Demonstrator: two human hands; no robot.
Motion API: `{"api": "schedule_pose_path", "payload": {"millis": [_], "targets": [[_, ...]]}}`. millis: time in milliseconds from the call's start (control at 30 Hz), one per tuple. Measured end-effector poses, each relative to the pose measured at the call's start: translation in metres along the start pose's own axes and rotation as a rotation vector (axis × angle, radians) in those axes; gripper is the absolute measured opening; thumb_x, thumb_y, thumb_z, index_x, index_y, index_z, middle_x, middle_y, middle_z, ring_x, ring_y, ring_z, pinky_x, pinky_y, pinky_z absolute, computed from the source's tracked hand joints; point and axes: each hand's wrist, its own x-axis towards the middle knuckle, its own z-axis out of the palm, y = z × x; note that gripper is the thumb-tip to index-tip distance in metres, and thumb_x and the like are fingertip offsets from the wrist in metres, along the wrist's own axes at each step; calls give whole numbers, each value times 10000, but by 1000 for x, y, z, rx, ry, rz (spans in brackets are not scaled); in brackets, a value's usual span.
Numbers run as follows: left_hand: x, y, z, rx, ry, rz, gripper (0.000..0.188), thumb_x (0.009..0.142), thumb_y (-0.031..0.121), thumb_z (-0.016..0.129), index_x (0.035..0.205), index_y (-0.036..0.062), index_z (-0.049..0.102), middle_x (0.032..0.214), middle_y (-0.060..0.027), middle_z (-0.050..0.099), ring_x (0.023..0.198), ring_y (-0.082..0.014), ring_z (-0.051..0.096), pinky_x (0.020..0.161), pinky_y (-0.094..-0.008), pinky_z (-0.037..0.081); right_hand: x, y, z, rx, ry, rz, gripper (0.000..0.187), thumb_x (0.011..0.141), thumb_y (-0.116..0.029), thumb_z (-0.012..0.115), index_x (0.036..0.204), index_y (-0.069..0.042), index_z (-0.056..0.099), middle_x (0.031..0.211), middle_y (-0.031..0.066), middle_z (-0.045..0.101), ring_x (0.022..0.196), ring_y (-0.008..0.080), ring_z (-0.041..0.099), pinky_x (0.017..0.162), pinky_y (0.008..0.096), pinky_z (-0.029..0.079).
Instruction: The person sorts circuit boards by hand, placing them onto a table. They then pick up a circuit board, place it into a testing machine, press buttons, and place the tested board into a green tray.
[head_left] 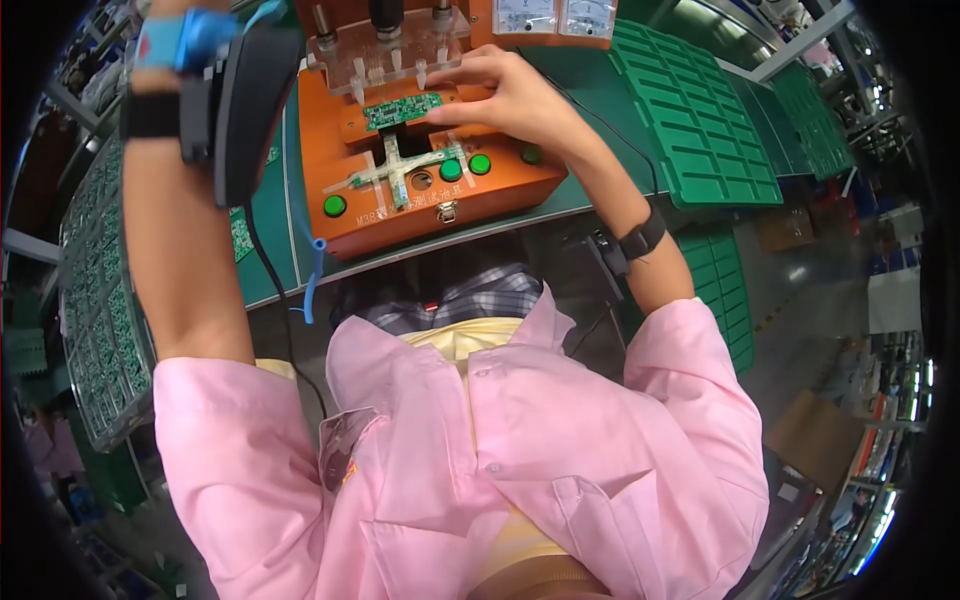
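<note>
A green circuit board (403,111) lies on the orange test fixture (460,205), below its raised clear plate (395,68) with pins hanging down. Around the board's right end is my right hand (510,95), thumb and index finger apart. The thumb tip touches or nearly touches the board's right edge, and the index finger reaches behind it near a pin. I cannot see my other fingers clearly. My left forearm stretches up along the left side, with a blue strap (185,42) at the wrist. That hand lies beyond the upper edge.
Green buttons (334,206) and a metal latch (447,211) are on the fixture's front. Green compartment trays (700,120) stand to the right. At the left is a clear tray (100,300) of circuit boards. A black cable (262,250) hangs from my left wrist device.
</note>
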Motion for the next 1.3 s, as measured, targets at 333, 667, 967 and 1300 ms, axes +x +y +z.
{"api": "schedule_pose_path", "payload": {"millis": [333,667,967,1300], "targets": [[-207,-116,-20,-405,18,-196,356,900,166,477,1219,8,452,1060,-119,585,1036,-166,511,925,-275,341,2,-13,29,-251,297,314,399,562,-347,781,902,-159,689,908,103,608,938,280,545,828,354,431],[-285,-203,-1,-3,-316,-50,328,834,65,536,1160,35,524,1238,-125,462,1110,-243,469,945,-326,324,-171,22,-168,-569,296,372,340,635,-134,730,968,-106,665,1074,81,541,1059,212,484,921,318,372],[-278,-220,-2,85,-333,-82,296,805,-10,543,1099,16,574,1141,-118,518,1039,-234,513,887,-311,382,-237,89,-199,-486,250,570,371,692,-159,713,1053,-136,630,1173,99,480,1127,239,432,950,334,346],[-274,-199,-5,233,-317,-75,307,775,-40,571,1080,2,570,1002,-122,569,935,-235,547,836,-298,407,-142,128,-122,-853,159,444,382,720,-135,674,1092,-128,589,1080,145,524,1065,296,462,914,380,371]]}}
